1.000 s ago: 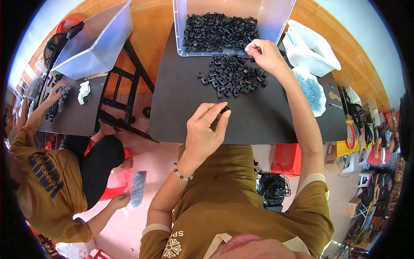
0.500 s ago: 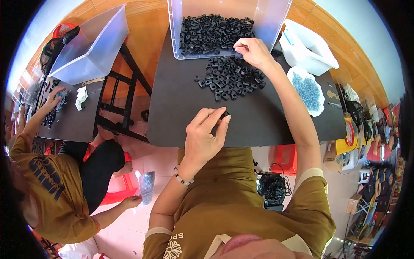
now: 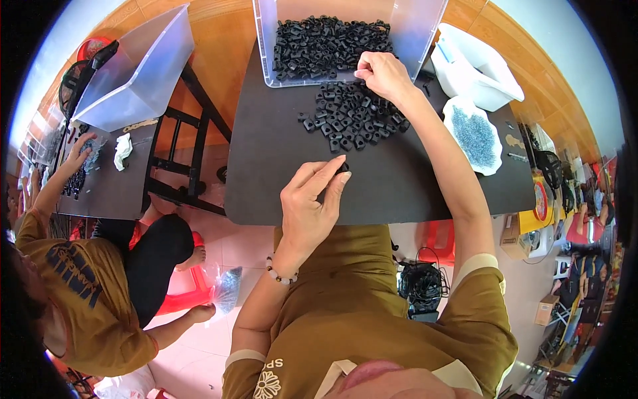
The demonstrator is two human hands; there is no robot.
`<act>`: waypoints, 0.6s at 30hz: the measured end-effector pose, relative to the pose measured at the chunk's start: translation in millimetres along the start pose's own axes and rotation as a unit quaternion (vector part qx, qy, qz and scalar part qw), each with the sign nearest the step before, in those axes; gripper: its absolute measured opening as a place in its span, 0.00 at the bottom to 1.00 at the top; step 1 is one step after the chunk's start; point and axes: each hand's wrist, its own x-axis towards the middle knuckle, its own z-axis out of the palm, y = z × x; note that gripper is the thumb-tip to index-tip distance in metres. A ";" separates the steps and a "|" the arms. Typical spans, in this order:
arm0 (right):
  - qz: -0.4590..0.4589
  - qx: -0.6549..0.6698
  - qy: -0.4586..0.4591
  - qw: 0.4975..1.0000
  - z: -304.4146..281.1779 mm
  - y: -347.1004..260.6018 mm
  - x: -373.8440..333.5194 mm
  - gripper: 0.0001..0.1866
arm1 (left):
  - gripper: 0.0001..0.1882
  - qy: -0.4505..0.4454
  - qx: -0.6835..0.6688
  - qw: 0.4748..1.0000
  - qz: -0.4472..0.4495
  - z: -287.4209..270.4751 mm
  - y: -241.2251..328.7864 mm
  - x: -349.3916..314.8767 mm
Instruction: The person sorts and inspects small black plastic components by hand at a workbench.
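My left hand [image 3: 311, 203] pinches a small black plastic part [image 3: 343, 168] between thumb and fingers, above the near half of the dark table. Part of the piece is covered by my fingertips. At the front rim of a clear plastic bin [image 3: 292, 83], my right hand [image 3: 384, 74] is closed with its fingertips drawn together. Whatever it holds, if anything, is hidden. Many black plastic parts [image 3: 332, 50] fill the bin, which lies with its opening toward me. A loose pile of the same parts [image 3: 355, 120] spreads on the table just before it, below my right wrist.
Right of my forearm, a white scalloped dish [image 3: 495, 159] holds small shiny bluish pieces, with a white tub [image 3: 492, 93] behind it. On the left, a co-worker [image 3: 86, 292] sits at another table [image 3: 119, 189] beneath a clear bin [image 3: 133, 86], holding a clear bag [image 3: 229, 289].
My right hand stays at the bin's rim, its fingers more curled. The left hand still pinches its part, almost unmoved. The co-worker's bag has turned and bunched up.
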 end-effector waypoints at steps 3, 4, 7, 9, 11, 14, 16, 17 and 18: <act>-0.008 0.030 0.018 0.999 -4.7 1.7 -7.5 0.06 | 0.13 0.014 -0.027 0.999 -0.009 0.4 -1.6 0.1; -0.009 0.059 0.036 0.998 -6.5 2.3 -11.8 0.05 | 0.13 0.014 -0.026 0.999 -0.011 0.3 -2.5 0.4; -0.012 0.165 0.055 0.985 -12.8 0.6 -32.5 0.07 | 0.13 0.010 -0.035 0.999 -0.016 -0.6 -2.7 0.2; 0.009 0.247 0.048 0.968 -28.5 -9.8 -54.3 0.08 | 0.13 -0.001 -0.032 0.999 -0.024 -1.9 0.1 1.2; 0.025 0.224 0.037 0.974 -53.6 -31.5 -81.2 0.08 | 0.13 -0.004 -0.033 0.999 -0.039 -1.6 0.2 -0.8; -0.048 0.165 0.060 0.983 -64.3 -45.3 -128.7 0.06 | 0.13 -0.019 -0.033 0.998 -0.052 -0.7 0.3 -1.7; -0.113 0.118 0.076 0.984 -57.5 -51.1 -159.0 0.07 | 0.13 -0.031 -0.003 0.999 -0.016 1.0 -1.8 -1.6; -0.119 0.100 0.066 0.986 -54.0 -53.7 -171.4 0.08 | 0.13 -0.037 -0.005 0.999 -0.020 1.7 0.3 -1.3; -0.126 0.081 0.055 0.987 -50.5 -54.8 -180.7 0.10 | 0.13 -0.044 -0.011 0.999 -0.017 2.6 0.4 -1.5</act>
